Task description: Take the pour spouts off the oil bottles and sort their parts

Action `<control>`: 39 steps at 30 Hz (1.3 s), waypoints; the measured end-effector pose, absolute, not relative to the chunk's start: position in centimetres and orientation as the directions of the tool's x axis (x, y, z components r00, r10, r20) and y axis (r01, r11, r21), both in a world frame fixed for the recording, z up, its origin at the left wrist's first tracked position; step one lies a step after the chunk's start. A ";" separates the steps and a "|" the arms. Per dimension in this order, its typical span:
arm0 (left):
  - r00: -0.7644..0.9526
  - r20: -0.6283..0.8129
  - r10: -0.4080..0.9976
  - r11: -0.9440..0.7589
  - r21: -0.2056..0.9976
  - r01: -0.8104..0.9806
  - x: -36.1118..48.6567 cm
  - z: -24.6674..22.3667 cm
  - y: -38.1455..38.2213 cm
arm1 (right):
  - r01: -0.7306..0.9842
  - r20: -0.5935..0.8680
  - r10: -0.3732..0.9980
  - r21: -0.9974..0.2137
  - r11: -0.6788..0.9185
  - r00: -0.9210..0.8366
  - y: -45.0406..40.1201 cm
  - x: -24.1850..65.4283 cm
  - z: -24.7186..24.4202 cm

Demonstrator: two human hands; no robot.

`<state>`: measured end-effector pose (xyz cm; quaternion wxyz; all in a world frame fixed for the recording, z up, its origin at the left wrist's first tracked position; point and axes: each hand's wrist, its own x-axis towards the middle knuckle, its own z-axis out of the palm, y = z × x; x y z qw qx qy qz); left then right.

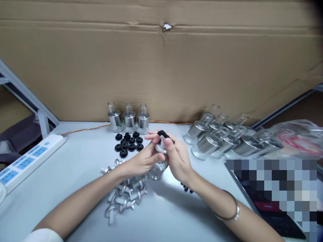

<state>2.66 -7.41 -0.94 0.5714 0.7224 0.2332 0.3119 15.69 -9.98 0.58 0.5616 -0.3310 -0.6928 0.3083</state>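
A glass bottle (pixel 157 172) stands near the middle of the table, its upper part between my two hands. My left hand (pixel 146 157) is closed round the neck from the left, with its thumb on the front. From the right, my right hand (pixel 178 154) is closed on the silver-grey and black top (pixel 163 143), its thumb pressing near the black part. Several black caps (pixel 124 145) lie behind my left forearm. Several silver metal parts with handles (pixel 123 198) lie loosely piled at the front left of the bottle.
Three metal-banded glass bottles (pixel 129 119) stand at the back left, several more (pixel 210 143) at the right. A power strip (pixel 32 158) lies far left. Small black pieces (pixel 186 189) sit by my right forearm. Cardboard (pixel 126 67) rises behind; a dark, partly pixelated device (pixel 264 201) lies front right.
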 end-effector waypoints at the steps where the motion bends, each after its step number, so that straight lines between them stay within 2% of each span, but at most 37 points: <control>1: 0.717 0.172 0.675 -0.223 0.975 -0.024 2.6 -0.9 -7.4 | 0.071 0.523 0.837 -0.840 0.538 -0.159 -10.0 15.7 0.9; 4: 0.762 0.133 0.634 -0.178 0.984 -0.024 2.5 -0.9 -7.3 | -0.011 0.442 0.877 -0.894 0.448 -0.188 -10.1 15.8 1.8; 7: 0.776 0.121 0.619 -0.132 0.990 -0.050 2.3 -1.0 -7.3 | 0.050 0.493 0.855 -0.861 0.506 -0.157 -10.2 16.5 2.8; 9: 0.795 0.097 0.599 -0.116 0.993 -0.034 2.1 -1.0 -7.3 | 0.192 0.592 0.790 -0.766 0.613 -0.160 -10.3 17.4 3.6; 11: 0.807 0.060 0.587 -0.136 0.990 0.025 1.8 -0.7 -7.2 | 0.406 0.644 0.729 -0.616 0.675 -0.234 -10.6 18.4 4.5; 13: 0.812 0.043 0.582 -0.179 0.981 0.077 1.3 0.1 -7.1 | 0.595 0.558 0.757 -0.496 0.632 -0.339 -10.8 19.2 5.2; 15: 0.836 -0.005 0.549 -0.240 0.957 0.163 0.4 1.3 -6.9 | 0.703 0.396 0.823 -0.440 0.559 -0.406 -11.1 19.8 5.5; 18: 0.841 -0.202 0.503 -0.411 0.799 0.438 -1.5 3.3 -6.5 | 0.733 0.264 0.847 -0.424 0.532 -0.462 -11.3 20.1 5.3; 21: 0.803 -0.278 0.528 -0.534 0.626 0.568 -3.5 5.1 -6.4 | 0.693 0.276 0.833 -0.464 0.552 -0.479 -11.3 20.1 5.2; 24: 0.752 -0.258 0.607 -0.551 0.546 0.632 -4.8 6.3 -6.5 | 0.677 0.387 0.842 -0.507 0.534 -0.375 -10.9 20.2 5.7; 28: 0.678 -0.291 0.675 -0.500 0.494 0.711 -5.7 7.2 -6.7 | 0.720 0.537 0.834 -0.528 0.450 -0.127 -9.2 20.0 7.0; 31: 0.654 -0.295 0.696 -0.491 0.469 0.734 -6.2 7.6 -6.9 | 0.743 0.603 0.798 -0.525 0.415 -0.019 -6.8 19.5 7.6; 35: 0.653 -0.288 0.700 -0.490 0.471 0.733 -6.6 7.7 -7.2 | 0.775 0.618 0.786 -0.499 0.388 0.005 -2.7 19.0 7.0; 39: 0.660 -0.286 0.694 -0.498 0.472 0.728 -6.6 7.6 -7.3 | 0.803 0.575 0.818 -0.479 0.355 -0.019 0.9 18.7 5.2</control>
